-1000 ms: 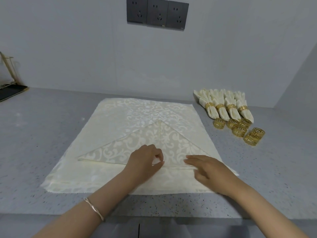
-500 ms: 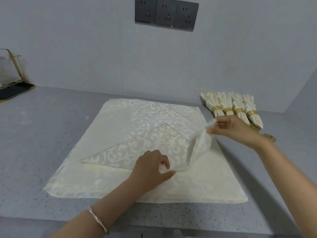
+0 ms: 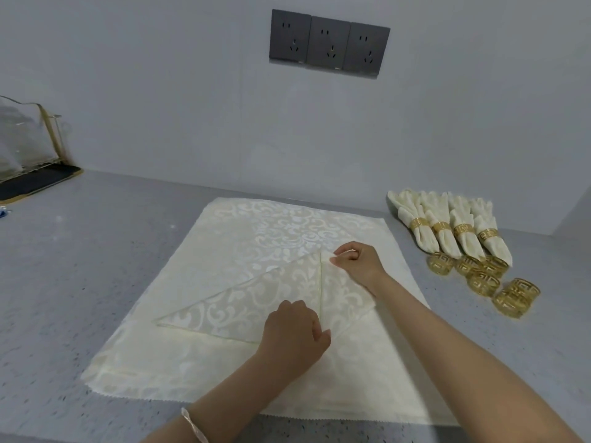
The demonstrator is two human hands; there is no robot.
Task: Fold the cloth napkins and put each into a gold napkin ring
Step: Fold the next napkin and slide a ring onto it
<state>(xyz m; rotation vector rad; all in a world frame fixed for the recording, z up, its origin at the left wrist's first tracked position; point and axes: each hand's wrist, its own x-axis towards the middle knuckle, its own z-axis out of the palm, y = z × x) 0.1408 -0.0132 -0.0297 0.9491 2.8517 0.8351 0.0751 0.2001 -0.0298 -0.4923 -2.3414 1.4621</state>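
**Right flap folded up to the apex**

We see the folded napkin (image 3: 256,302) lying on the stack of flat napkins (image 3: 256,231) in the middle of the grey counter (image 3: 96,266); its long edge runs left to right on the near side, slanting a little nearer toward the right, and its apex points far; one sharp corner points left, while the right corner is turned up to the apex, so a centre crease runs near to far.

The right hand (image 3: 358,263) pinches that turned-up corner between thumb and forefinger at the apex; the left hand (image 3: 292,335) rests, fingers curled, on the near end of the crease, and we cannot tell whether it pinches or only presses.

Far right, four ringed napkins (image 3: 446,241) lie side by side; the loose gold rings (image 3: 483,281) cluster just near of them.
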